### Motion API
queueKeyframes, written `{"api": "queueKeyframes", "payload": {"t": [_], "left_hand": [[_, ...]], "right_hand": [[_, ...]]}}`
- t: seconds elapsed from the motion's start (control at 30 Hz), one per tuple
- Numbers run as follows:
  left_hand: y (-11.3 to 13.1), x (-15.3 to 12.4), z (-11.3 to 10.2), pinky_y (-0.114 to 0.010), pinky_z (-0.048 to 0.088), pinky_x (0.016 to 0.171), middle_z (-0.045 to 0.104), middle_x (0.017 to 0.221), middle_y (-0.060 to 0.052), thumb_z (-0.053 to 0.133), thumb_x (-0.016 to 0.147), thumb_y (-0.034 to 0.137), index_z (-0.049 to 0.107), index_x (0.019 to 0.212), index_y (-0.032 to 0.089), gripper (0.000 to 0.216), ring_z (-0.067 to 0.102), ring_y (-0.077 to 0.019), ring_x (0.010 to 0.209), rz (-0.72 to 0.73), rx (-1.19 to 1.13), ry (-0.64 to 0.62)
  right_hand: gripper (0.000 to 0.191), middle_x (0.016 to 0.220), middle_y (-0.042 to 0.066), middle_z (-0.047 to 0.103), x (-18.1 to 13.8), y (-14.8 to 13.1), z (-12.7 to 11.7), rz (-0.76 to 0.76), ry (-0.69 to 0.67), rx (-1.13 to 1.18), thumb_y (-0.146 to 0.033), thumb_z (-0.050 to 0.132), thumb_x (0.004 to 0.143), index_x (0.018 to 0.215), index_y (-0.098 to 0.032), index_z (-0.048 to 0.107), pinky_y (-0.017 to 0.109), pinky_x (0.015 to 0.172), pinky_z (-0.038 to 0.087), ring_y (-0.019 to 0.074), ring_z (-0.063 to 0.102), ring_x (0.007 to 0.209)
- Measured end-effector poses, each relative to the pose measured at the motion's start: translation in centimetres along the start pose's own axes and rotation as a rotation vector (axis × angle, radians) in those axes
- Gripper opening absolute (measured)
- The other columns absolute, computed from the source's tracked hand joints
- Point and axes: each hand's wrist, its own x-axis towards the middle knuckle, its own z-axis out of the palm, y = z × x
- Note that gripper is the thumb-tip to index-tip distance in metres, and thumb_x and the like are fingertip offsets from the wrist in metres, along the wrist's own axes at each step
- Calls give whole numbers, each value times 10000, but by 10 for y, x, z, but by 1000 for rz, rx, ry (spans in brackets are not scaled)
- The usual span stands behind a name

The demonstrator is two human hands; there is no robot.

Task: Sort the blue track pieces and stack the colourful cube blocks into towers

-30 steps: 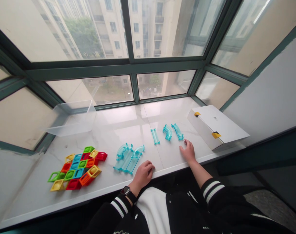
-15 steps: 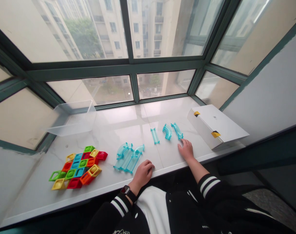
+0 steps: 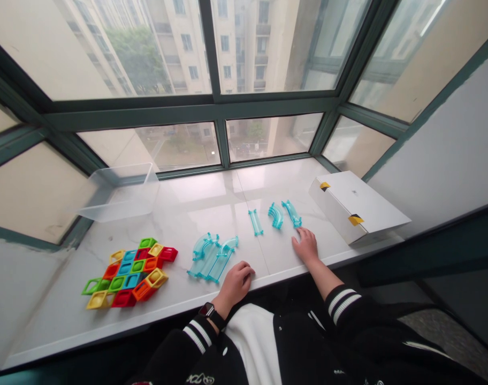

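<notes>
My left hand rests at the front edge of the counter with its fingers curled in, and nothing shows in it. Just left of it lies a group of clear blue track pieces, straight and curved. My right hand lies on the counter, fingers loosely stretched forward. Its fingertips are at the near end of a blue sloped track piece; whether they touch it I cannot tell. Left of that piece are a curved blue track piece and a straight one.
Several red, yellow, green, orange and blue blocks lie together at the left. A clear plastic bin stands behind them. At the right is a white box with yellow-and-black tabs. Windows border the white counter.
Both hands stay in nearly the same place. My right hand has shifted very slightly left; the view has tilted a little. The track pieces and blocks lie as before.
</notes>
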Motion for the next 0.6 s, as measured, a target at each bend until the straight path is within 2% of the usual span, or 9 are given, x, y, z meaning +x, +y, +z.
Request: {"api": "queueKeyframes", "payload": {"t": [0.13,0.27,0.33,0.4,0.5,0.6], "left_hand": [[5,1,-2,-358,560,893,705,1034,-86,528,924,116,757,1000,243,273,679,-216,966,-20,-9,3],[13,1,-20,-331,584,833,725,1103,-82,531,960,171,735,1164,245,298,689,-180,878,-33,-58,-12],[14,0,-38,-330,588,808,727,1140,-85,526,984,203,715,1211,245,299,689,-171,851,-36,-49,41],[10,-3,-62,-349,589,828,729,1141,-85,525,994,227,710,1199,247,277,693,-184,874,-59,2,147],[-7,-11,-102,-381,591,857,737,1131,-74,533,988,271,700,1205,257,274,698,-216,933,-165,121,321],[-31,-24,-133,-399,606,844,725,1135,-82,570,944,318,690,1196,236,290,702,-240,947,-298,204,444]], "right_hand": [[431,1298,178,688,-13,-6,-4,28,32,111,-333,543,878,1255,-170,675,523,1160,431,343,574,1252],[383,1169,152,736,-27,-15,-14,72,72,274,-321,500,881,1184,-189,694,504,1092,499,317,640,1153],[349,1110,136,758,-34,-22,-18,67,46,335,-321,495,890,1136,-197,709,480,1061,525,301,675,1098],[325,1075,125,773,-42,-30,-20,65,5,384,-325,496,902,1098,-202,724,444,995,561,284,707,1027],[292,1050,101,790,-52,-45,-19,39,-62,428,-338,513,918,1046,-221,749,392,884,592,259,734,922],[265,1004,71,798,-58,-55,-15,-66,-126,413,-335,519,929,989,-249,762,384,878,589,252,741,892]]}}
